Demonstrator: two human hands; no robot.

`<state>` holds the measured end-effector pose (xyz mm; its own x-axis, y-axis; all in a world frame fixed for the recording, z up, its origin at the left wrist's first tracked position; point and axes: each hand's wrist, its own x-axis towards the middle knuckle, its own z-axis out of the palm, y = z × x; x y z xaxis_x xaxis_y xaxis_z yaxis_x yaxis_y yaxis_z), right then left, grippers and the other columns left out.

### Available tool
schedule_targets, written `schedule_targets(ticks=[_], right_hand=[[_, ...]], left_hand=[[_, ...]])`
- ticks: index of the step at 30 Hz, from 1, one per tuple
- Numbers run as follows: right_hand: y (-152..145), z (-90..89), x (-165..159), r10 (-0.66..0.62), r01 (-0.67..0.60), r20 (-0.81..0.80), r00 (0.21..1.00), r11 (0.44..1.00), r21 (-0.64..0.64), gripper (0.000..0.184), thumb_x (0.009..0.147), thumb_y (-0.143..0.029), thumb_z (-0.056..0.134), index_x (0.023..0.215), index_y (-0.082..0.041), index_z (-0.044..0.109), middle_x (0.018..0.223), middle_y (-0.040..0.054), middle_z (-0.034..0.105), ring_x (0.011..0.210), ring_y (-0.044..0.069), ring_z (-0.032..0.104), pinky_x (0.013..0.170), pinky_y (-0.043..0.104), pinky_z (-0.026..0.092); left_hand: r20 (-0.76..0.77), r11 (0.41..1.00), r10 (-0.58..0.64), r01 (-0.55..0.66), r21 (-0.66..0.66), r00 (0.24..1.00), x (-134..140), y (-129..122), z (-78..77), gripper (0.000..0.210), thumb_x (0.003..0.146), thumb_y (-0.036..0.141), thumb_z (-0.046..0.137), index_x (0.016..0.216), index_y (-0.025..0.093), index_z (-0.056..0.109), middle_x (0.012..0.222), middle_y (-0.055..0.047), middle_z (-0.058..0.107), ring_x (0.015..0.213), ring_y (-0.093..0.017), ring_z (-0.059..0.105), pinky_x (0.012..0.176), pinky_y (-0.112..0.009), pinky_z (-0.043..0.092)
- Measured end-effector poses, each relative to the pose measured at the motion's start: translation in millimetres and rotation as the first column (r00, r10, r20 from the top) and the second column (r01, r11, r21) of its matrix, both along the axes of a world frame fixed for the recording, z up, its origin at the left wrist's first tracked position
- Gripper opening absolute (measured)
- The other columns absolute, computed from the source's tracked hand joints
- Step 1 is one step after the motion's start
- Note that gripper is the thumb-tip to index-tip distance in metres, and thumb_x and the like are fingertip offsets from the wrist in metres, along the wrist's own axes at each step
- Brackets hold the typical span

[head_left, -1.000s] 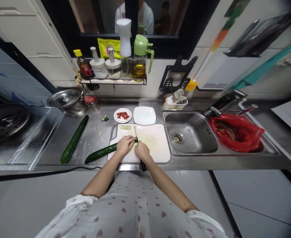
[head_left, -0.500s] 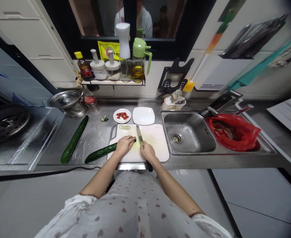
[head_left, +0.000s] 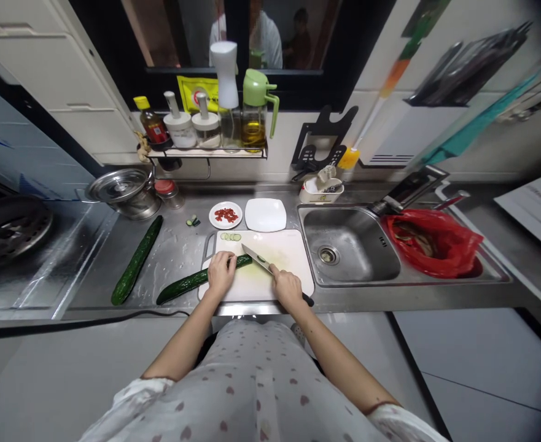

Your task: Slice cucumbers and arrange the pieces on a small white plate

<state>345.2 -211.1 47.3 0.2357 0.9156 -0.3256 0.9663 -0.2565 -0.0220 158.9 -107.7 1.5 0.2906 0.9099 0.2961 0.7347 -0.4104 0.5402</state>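
Observation:
My left hand [head_left: 221,271] is closed around a long dark green cucumber [head_left: 185,286], which lies across the left part of a white cutting board [head_left: 288,279]. The cucumber's cut end sticks out to the right of my fingers. In my right hand [head_left: 287,287] is a kitchen knife [head_left: 256,256] with a black handle. Its blade slants up and left, near the cucumber's cut end, and a green bit shows on it. Several thin cucumber slices [head_left: 231,236] lie in a row at the board's upper left.
Behind the board stand a plate of chopped red pieces [head_left: 225,215] and a white square plate [head_left: 265,215]. A second cucumber [head_left: 137,261] lies left, near a lidded pot [head_left: 125,191]. On the right are the sink [head_left: 353,245] and a red plastic bag [head_left: 436,245].
My left hand has slid left along the cucumber, baring more of its cut end. The knife has turned from nearly upright to slanting left, and my right hand has shifted right.

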Motion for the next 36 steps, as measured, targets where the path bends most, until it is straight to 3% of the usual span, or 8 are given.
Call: schedule_targets(ticks=[4,10,14,18,22,25,30,36], right_hand=[[0,2.3,-1,0.006,-0.005,-0.025,1.000,0.999,0.040,0.046,0.093,-0.022,0.037,0.138,-0.025,0.041,0.102,0.0111,0.064,0.096,0.020,0.057,0.082,0.029,0.036],[-2,4.2,0,0.090,-0.084,-0.040,0.995,0.987,0.137,0.049,0.091,-0.022,0.042,0.140,-0.023,0.042,0.102,0.0131,0.062,0.098,0.023,0.051,0.085,0.033,0.032],[-6,2.3,2,0.144,-0.139,-0.015,0.989,0.974,0.178,0.047,0.092,-0.021,0.040,0.139,-0.023,0.044,0.099,0.0134,0.062,0.094,0.023,0.050,0.083,0.033,0.031],[-10,-2.2,4,0.162,-0.164,0.026,0.986,0.968,0.192,0.045,0.093,-0.021,0.040,0.137,-0.023,0.046,0.094,0.0118,0.062,0.091,0.022,0.050,0.080,0.033,0.031],[-16,-7.3,7,0.165,-0.170,0.044,0.985,0.964,0.205,0.046,0.091,-0.021,0.045,0.136,-0.024,0.047,0.094,0.0104,0.062,0.090,0.021,0.051,0.078,0.032,0.030],[-21,-9.7,13,0.139,-0.145,0.045,0.989,0.970,0.197,0.046,0.089,-0.022,0.048,0.136,-0.024,0.048,0.093,0.0095,0.062,0.090,0.021,0.051,0.078,0.032,0.031],[-29,-10.8,26,0.068,-0.073,0.037,0.997,0.984,0.165,0.049,0.086,-0.026,0.055,0.135,-0.024,0.049,0.093,0.0081,0.063,0.092,0.021,0.052,0.079,0.031,0.032],[-35,-12.9,37,0.002,-0.011,0.052,0.999,0.985,0.170,0.049,0.085,-0.027,0.057,0.134,-0.025,0.050,0.093,0.0072,0.064,0.091,0.021,0.054,0.079,0.030,0.033]], left_hand=[[0.026,1.000,-0.002,0.003,-0.014,1.000,5,-1,15.4,0.026,0.092,0.038,0.045,0.099,0.021,0.064,0.101,-0.008,0.063,0.100,-0.022,0.054,0.091,-0.034,0.041],[-0.119,0.959,-0.270,0.256,-0.120,0.956,20,0,42.0,0.031,0.087,0.046,0.052,0.108,0.029,0.066,0.112,-0.005,0.062,0.112,-0.023,0.050,0.108,-0.045,0.023],[-0.133,0.929,-0.344,0.316,-0.194,0.929,25,3,44.0,0.030,0.087,0.047,0.052,0.107,0.030,0.067,0.109,-0.004,0.064,0.110,-0.023,0.052,0.111,-0.049,0.014],[-0.089,0.922,-0.343,0.317,-0.224,0.935,28,7,41.7,0.025,0.083,0.042,0.059,0.103,0.029,0.067,0.104,-0.003,0.066,0.106,-0.022,0.055,0.108,-0.046,0.024],[-0.039,0.941,-0.262,0.247,-0.232,0.964,33,8,39.6,0.015,0.083,0.035,0.059,0.091,0.025,0.067,0.095,-0.003,0.068,0.098,-0.020,0.058,0.095,-0.037,0.038],[0.027,0.954,-0.093,0.096,-0.282,0.995,36,13,34.4,0.016,0.084,0.036,0.057,0.086,0.024,0.066,0.083,-0.001,0.068,0.084,-0.017,0.061,0.082,-0.031,0.044],[0.130,0.889,0.221,-0.145,-0.435,0.967,35,37,18.6,0.019,0.082,0.035,0.058,0.093,0.022,0.066,0.083,-0.001,0.070,0.074,-0.014,0.063,0.070,-0.025,0.046],[0.027,0.835,0.308,-0.256,-0.487,0.951,38,70,5.5,0.018,0.076,0.039,0.065,0.086,0.025,0.068,0.085,0.000,0.072,0.079,-0.017,0.064,0.071,-0.027,0.045]])
